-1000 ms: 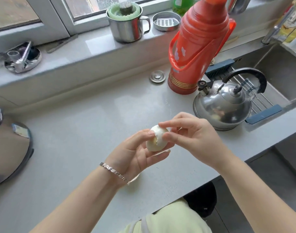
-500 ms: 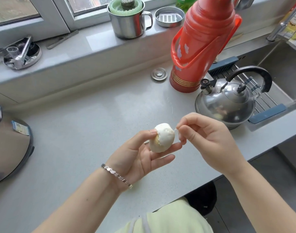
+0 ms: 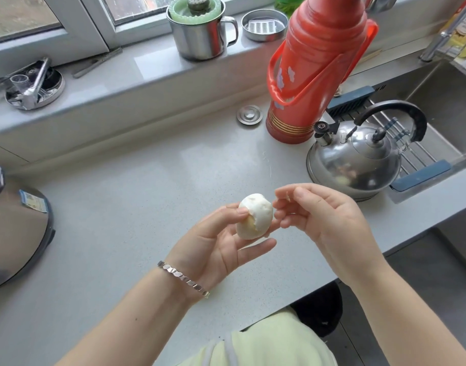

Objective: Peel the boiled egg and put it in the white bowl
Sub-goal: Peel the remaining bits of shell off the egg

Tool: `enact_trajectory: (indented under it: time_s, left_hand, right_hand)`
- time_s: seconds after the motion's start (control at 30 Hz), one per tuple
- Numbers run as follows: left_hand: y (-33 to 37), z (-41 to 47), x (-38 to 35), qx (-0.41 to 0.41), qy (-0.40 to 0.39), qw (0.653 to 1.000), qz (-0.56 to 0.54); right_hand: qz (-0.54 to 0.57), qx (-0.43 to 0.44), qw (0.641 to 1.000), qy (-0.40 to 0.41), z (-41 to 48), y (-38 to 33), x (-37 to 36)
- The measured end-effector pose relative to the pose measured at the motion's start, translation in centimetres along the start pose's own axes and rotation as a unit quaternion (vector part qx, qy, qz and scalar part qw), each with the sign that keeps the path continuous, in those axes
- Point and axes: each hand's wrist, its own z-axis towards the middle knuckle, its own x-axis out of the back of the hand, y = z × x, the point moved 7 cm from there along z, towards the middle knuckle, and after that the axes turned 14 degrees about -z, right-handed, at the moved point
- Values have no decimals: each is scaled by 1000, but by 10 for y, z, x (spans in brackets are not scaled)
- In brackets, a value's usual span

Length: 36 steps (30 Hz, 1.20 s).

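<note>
Since 0.5 s ago the right hand (image 3: 324, 215) has loosened from its tight pinch at the egg's edge. It now sits just beside the egg (image 3: 254, 216), fingers loosely curled and palm turned inward, gripping nothing that can be made out. A pale fleck, probably shell, seems to cling to 1 fingertip (image 3: 288, 198). The left hand (image 3: 221, 241) has kept its place above the grey counter (image 3: 136, 207), cradling the egg between the thumb on its near side and the fingers underneath. The egg looks a little more upright than it did 1 s ago. Its top and right flank show smooth and white, with a ragged line running down the middle. The creamier lower left part appears to be shell that is still on. By that reading the peeling is about half done. The remaining shell on the lower side has yet to come away, and the thumb covers part of it, so the exact extent cannot be told. No white bowl appears anywhere in view, so the transfer has not begun. A steel kettle (image 3: 354, 159) and a red thermos (image 3: 314, 64) stand further back on the right.
</note>
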Motion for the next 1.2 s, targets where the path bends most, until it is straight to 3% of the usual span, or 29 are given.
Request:
enact_trajectory:
  time_s: [0.1,0.4,0.63,0.87,1.2]
  left_hand:
    - [3,0,2,-25,11,1000,10]
    - [6,-5,4,-71,30,997,24]
    - [1,-7,0,-40,12,999,5]
    - [-2,-9,5,-9,34,999,-16]
    - [-10,-7,11,29,44,999,-7]
  right_hand:
    - [-65,17,998,20,-3,-7,-6]
    - [-114,55,990,56,-2,-5,-11]
    - [-153,54,985,52,2,-6,-14]
    - [-99,2,992,75,3,1,5]
    - [-111,-25,993,32,-3,3,4]
